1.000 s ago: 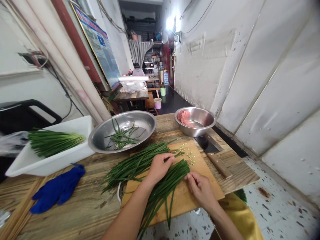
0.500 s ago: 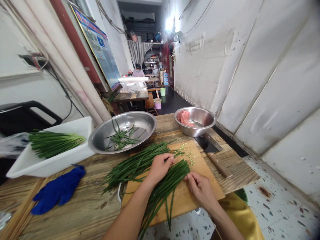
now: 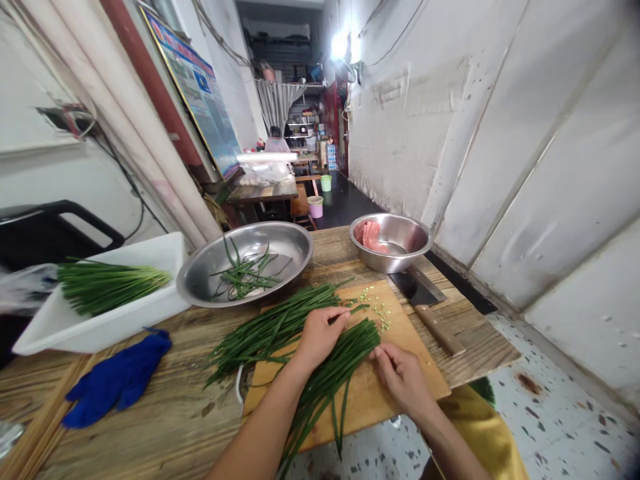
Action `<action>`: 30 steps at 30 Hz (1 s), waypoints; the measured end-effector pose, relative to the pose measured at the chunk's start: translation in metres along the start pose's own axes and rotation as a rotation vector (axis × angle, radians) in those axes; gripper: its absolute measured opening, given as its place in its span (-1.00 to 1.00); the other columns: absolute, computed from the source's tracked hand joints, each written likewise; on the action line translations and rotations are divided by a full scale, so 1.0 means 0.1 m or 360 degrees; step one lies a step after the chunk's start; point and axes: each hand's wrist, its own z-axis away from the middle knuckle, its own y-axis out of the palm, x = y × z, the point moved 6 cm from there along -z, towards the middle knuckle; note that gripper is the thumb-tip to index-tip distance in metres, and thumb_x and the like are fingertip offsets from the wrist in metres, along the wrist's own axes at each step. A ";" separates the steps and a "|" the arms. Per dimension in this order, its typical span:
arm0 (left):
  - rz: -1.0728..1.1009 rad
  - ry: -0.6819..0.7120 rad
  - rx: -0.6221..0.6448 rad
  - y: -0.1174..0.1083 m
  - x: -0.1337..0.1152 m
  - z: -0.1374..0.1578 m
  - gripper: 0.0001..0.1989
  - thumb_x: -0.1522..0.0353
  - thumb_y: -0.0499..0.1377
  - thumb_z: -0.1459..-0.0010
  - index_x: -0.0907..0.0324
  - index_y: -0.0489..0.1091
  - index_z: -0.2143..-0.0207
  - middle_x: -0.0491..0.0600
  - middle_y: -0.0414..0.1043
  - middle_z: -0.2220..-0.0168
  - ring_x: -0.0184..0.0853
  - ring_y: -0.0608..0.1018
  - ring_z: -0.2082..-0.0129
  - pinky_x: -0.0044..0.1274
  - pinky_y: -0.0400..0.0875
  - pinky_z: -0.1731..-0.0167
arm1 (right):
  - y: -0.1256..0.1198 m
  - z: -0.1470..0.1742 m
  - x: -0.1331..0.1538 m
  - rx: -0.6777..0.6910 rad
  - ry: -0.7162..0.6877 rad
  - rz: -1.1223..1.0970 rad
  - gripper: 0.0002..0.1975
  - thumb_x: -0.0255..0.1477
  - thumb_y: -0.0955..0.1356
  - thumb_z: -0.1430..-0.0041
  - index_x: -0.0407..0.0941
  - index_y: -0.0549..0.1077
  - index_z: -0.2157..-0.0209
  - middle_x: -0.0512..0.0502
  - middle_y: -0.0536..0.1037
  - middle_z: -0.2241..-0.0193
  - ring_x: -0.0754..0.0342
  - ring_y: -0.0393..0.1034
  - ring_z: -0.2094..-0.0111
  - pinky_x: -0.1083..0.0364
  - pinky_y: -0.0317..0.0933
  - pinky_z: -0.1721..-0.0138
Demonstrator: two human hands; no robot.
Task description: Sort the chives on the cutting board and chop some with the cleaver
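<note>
A bundle of green chives [image 3: 330, 370] lies across the wooden cutting board [image 3: 417, 363], its cut ends toward the right. My left hand [image 3: 320, 337] is over this bundle, thumb and forefinger pinched together at a chive that sticks out past the fingertips. Beside the cut ends, my right hand [image 3: 400, 377] has its fingers curled and pinched; whatever is between them is too small to make out. A second pile of chives [image 3: 280, 320] rests along the board's left side. Small pale cut bits [image 3: 383, 313] are scattered near the board's far right edge.
A cleaver [image 3: 437, 328] lies right of the board, partly under a steel bowl [image 3: 415, 257] with pink meat. At left are a wide steel basin [image 3: 295, 243] with loose chives, a white tub [image 3: 100, 340] of chives, a blue glove [image 3: 117, 380] and thin sticks [image 3: 43, 427].
My left hand has shifted very slightly at the fingertips, and the chive beside them lies a little differently. My right hand stays at the bundle's cut ends.
</note>
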 end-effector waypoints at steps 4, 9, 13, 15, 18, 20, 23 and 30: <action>-0.0006 0.0053 -0.0004 0.00 0.00 0.01 -0.74 0.31 0.10 -0.07 0.22 0.51 0.26 -0.03 0.56 0.32 -0.30 0.56 0.31 -0.51 0.41 0.21 | 0.01 -0.01 -0.01 0.0006 0.0014 -0.0027 -0.70 -0.34 0.16 -0.23 -0.16 0.37 0.49 0.00 0.38 0.62 0.13 0.26 0.56 0.23 0.06 0.57; -0.0048 0.0125 -0.0004 0.00 0.00 0.00 -0.74 0.33 0.09 -0.08 0.19 0.51 0.25 -0.03 0.55 0.24 -0.29 0.55 0.23 -0.48 0.39 0.14 | 0.00 -0.01 0.01 0.0007 0.0012 -0.0068 -0.69 -0.33 0.16 -0.22 -0.16 0.36 0.50 0.01 0.36 0.62 0.15 0.23 0.56 0.23 0.07 0.57; -0.0084 0.0185 0.0006 0.00 -0.01 0.00 -0.74 0.33 0.07 -0.10 0.19 0.51 0.24 -0.03 0.55 0.24 -0.28 0.55 0.22 -0.46 0.38 0.13 | 0.00 -0.02 0.02 0.0016 0.0030 -0.0086 -0.68 -0.31 0.17 -0.22 -0.15 0.36 0.52 0.02 0.33 0.64 0.15 0.21 0.59 0.23 0.04 0.61; -0.0093 0.0197 0.0004 0.00 -0.01 0.00 -0.74 0.33 0.07 -0.10 0.18 0.51 0.24 -0.03 0.55 0.24 -0.28 0.55 0.23 -0.46 0.38 0.13 | 0.00 -0.02 0.01 0.0027 0.0033 -0.0090 -0.67 -0.29 0.16 -0.22 -0.15 0.35 0.52 0.03 0.31 0.66 0.16 0.19 0.60 0.23 0.04 0.61; -0.0103 0.0209 0.0014 0.00 -0.02 0.00 -0.74 0.34 0.07 -0.11 0.18 0.51 0.24 -0.03 0.55 0.24 -0.29 0.55 0.23 -0.47 0.38 0.14 | 0.02 -0.02 -0.01 0.0050 0.0047 -0.0092 -0.66 -0.28 0.15 -0.23 -0.14 0.34 0.52 0.05 0.29 0.67 0.16 0.18 0.61 0.23 0.03 0.62; -0.0114 0.0215 0.0024 0.00 -0.03 0.00 -0.74 0.34 0.07 -0.11 0.19 0.51 0.23 -0.02 0.55 0.24 -0.29 0.54 0.23 -0.47 0.37 0.14 | 0.02 -0.02 -0.02 0.0051 0.0042 -0.0091 -0.66 -0.28 0.15 -0.23 -0.14 0.33 0.52 0.05 0.28 0.68 0.16 0.18 0.61 0.23 0.03 0.61; -0.0146 0.0226 0.0039 0.00 -0.04 0.00 -0.75 0.35 0.07 -0.11 0.19 0.51 0.24 -0.01 0.55 0.25 -0.30 0.54 0.24 -0.48 0.37 0.14 | 0.02 -0.02 -0.02 0.0041 0.0027 -0.0074 -0.66 -0.28 0.15 -0.23 -0.14 0.33 0.52 0.05 0.29 0.68 0.15 0.19 0.61 0.22 0.05 0.60; -0.0164 0.0306 0.0087 0.00 -0.05 0.01 -0.75 0.38 0.07 -0.12 0.17 0.51 0.22 -0.02 0.55 0.28 -0.33 0.53 0.27 -0.52 0.36 0.19 | 0.02 -0.02 -0.02 0.0051 0.0064 -0.0100 -0.63 -0.23 0.14 -0.23 -0.12 0.31 0.54 0.10 0.21 0.74 0.15 0.13 0.68 0.21 0.03 0.63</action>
